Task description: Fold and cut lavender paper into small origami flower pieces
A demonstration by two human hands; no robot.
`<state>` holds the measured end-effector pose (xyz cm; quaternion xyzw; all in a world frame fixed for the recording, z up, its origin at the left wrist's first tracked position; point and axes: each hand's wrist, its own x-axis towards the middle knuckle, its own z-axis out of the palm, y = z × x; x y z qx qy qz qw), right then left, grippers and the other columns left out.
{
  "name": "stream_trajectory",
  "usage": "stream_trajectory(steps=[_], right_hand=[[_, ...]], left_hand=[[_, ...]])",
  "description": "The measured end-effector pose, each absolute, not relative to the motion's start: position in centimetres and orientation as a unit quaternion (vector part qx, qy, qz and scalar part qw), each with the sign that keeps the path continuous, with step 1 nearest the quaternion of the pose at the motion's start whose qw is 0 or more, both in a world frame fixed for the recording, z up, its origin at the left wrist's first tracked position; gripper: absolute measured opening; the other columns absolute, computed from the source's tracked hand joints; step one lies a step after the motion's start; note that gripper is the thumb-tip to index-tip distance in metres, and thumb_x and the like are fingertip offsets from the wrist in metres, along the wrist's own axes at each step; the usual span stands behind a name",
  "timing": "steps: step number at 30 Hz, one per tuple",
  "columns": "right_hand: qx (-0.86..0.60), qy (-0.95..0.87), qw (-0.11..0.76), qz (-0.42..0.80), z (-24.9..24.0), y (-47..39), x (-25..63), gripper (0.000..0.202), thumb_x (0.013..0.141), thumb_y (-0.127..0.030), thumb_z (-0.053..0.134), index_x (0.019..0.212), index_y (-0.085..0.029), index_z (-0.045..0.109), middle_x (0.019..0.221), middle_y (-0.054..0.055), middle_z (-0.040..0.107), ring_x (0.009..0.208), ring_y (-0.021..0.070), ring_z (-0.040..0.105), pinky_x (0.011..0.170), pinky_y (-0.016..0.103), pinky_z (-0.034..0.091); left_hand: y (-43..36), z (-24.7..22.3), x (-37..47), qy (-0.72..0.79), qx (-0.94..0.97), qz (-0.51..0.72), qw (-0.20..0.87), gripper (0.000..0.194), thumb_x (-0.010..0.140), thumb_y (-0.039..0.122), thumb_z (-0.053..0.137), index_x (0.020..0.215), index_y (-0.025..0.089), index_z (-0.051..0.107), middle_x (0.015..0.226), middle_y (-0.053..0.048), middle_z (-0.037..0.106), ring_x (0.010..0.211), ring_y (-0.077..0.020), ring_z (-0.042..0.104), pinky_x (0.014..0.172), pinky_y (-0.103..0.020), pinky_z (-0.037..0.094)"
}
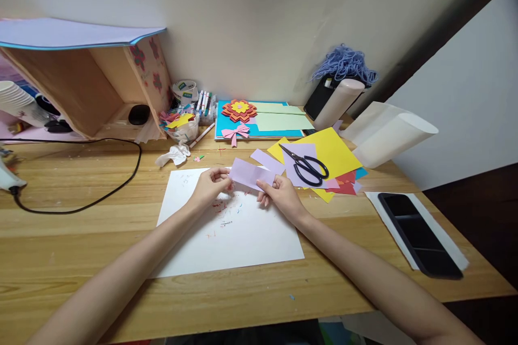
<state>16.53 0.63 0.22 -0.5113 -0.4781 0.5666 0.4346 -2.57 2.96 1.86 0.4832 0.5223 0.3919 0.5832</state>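
A small rectangular piece of lilac paper (247,173) is held between my two hands above a white sheet (267,237) marked with coloured strokes. My left hand (212,186) pinches its left end between thumb and fingers. At the right end, the thumb of my right hand (279,194) presses on the front while the fingers curl behind. Just right of the hands, black-handled scissors (305,164) lie on lilac paper and a yellow sheet (335,151). Another lilac strip (267,161) lies behind the held paper.
A layered paper flower (239,110) and pink paper bow (235,132) rest on a blue board (263,130) at the back. Left of it stand a tub of scraps (184,129) and crumpled tissue (174,155). A phone (418,234) lies right; a black cable (133,172) curves left.
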Motion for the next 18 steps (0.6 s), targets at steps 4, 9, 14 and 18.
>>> stream_trajectory(steps=[4,9,14,18], right_hand=[[-0.499,-0.484,0.434,0.573,0.1,0.6,16.6,0.039,0.069,-0.051,0.068,0.067,-0.014,0.054,0.051,0.003,0.064,0.037,0.0093,0.054,0.037,0.019,0.042],[-0.483,-0.518,0.393,0.587,-0.2,0.5,16.8,0.038,0.070,-0.049,0.068,0.073,-0.013,0.056,0.054,0.002,0.064,0.041,0.0094,0.055,0.041,0.020,0.044],[-0.490,-0.508,0.437,0.558,-0.3,0.5,16.6,0.038,0.066,-0.048,0.071,0.080,-0.014,0.060,0.064,0.001,0.064,0.050,0.0106,0.057,0.044,0.021,0.046],[-0.508,-0.492,0.447,0.548,-0.3,0.6,16.3,0.039,0.066,-0.049,0.071,0.079,-0.014,0.061,0.064,0.001,0.062,0.049,0.0103,0.056,0.042,0.020,0.045]], left_hand=[[2.7,2.1,-2.5,0.509,0.475,0.397,0.598,0.025,0.069,0.029,0.061,0.085,0.012,0.062,0.072,-0.003,0.064,0.064,-0.0135,0.061,0.063,-0.027,0.052],[2.4,1.8,-2.5,0.478,0.564,0.345,0.579,0.037,0.064,0.040,0.071,0.088,0.013,0.065,0.083,-0.006,0.068,0.070,-0.0160,0.061,0.061,-0.025,0.049],[2.5,1.1,-2.5,0.500,0.568,0.342,0.557,0.035,0.062,0.039,0.074,0.080,0.011,0.066,0.066,-0.003,0.066,0.058,-0.0139,0.058,0.054,-0.024,0.046],[2.3,0.9,-2.3,0.497,0.534,0.353,0.586,0.037,0.061,0.038,0.075,0.082,0.010,0.066,0.069,-0.004,0.067,0.055,-0.0135,0.060,0.054,-0.025,0.049]])
